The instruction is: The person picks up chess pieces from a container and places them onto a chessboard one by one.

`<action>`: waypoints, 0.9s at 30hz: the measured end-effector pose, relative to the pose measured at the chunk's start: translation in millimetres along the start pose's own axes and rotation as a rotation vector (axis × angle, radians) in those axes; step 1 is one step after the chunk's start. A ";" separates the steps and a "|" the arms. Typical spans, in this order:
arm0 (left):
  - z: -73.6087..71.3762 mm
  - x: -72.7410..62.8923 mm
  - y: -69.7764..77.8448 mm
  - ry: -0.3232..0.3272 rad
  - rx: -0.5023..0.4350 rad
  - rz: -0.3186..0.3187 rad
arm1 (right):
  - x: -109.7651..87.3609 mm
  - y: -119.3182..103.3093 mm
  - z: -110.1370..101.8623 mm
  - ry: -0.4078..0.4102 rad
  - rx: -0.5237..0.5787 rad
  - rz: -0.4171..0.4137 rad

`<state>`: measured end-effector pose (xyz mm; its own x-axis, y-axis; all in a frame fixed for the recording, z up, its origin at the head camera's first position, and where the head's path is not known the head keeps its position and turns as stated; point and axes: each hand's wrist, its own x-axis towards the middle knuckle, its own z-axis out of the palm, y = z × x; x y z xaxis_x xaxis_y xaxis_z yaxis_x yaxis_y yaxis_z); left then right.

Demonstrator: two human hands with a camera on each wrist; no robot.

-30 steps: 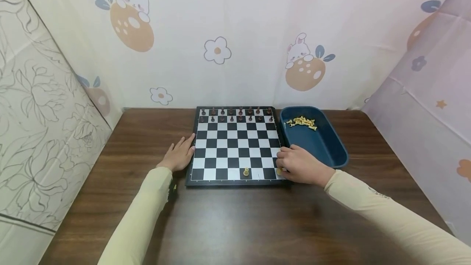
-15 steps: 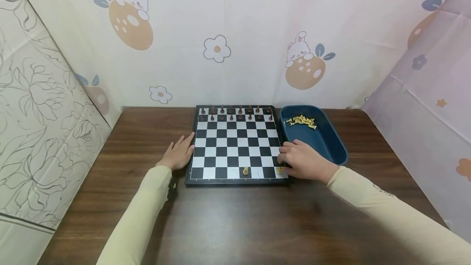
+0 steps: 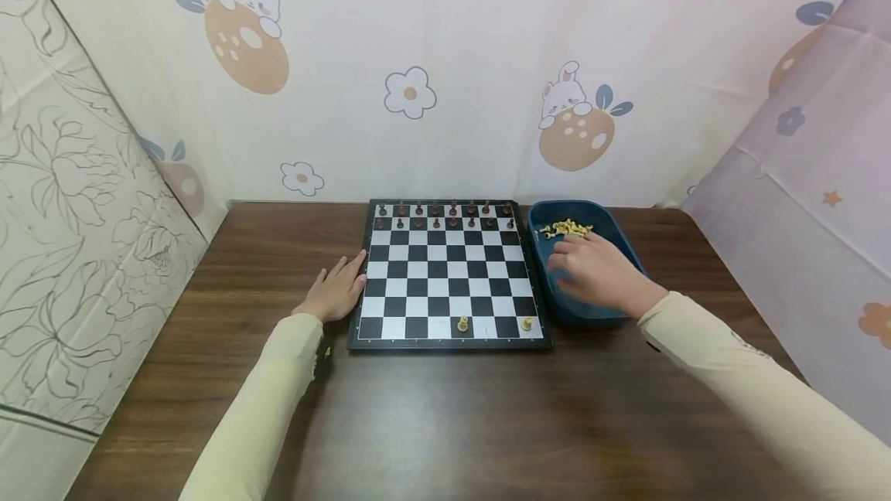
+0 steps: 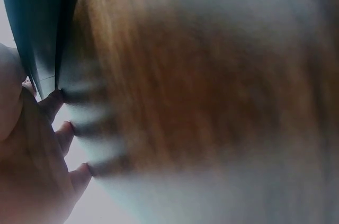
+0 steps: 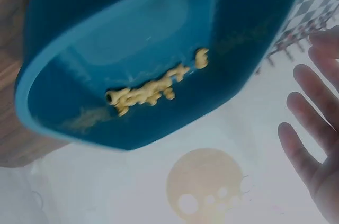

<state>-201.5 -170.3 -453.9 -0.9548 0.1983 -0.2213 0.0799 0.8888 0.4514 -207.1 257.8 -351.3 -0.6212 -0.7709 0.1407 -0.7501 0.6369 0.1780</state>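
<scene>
My left hand (image 3: 336, 290) lies flat on the table with its fingertips at the left edge of the chessboard (image 3: 455, 345); in the left wrist view its fingers (image 4: 64, 136) are spread beside the board's dark side. My right hand (image 3: 600, 273) hangs over the blue tray (image 3: 629, 253), its fingers (image 5: 312, 94) loosely spread and holding nothing in the right wrist view. A heap of cream chess pieces (image 5: 145, 94) lies in the tray. Two cream pieces stand on the board's near row: one chess piece (image 3: 462, 324) right of the middle and another chess piece (image 3: 527, 324) at the right corner.
Dark red chess pieces (image 3: 435, 211) fill the two far rows of the board. The tray stands against the board's right side. A patterned cloth (image 3: 418, 145) rises directly behind the wooden table (image 3: 431, 424), with more cloth at both sides.
My right hand has let go of the cream chess piece at the board's near right corner and moved up and right over the tray. The left hand has stayed at the board's edge.
</scene>
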 end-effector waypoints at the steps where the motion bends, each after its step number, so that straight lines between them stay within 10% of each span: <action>1: 0.2 0.2 0.0 0.001 0.000 0.000 | 0.0 4.3 0.6 -0.004 -0.005 0.011; 27: -3.2 -1.2 2.5 -0.006 0.015 0.003 | 48.2 83.5 28.5 -0.149 0.029 0.408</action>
<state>-201.1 -169.7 -449.8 -0.9530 0.2028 -0.2251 0.0867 0.8943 0.4390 -306.1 274.0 -357.4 -0.8923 -0.4484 0.0516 -0.4413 0.8907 0.1091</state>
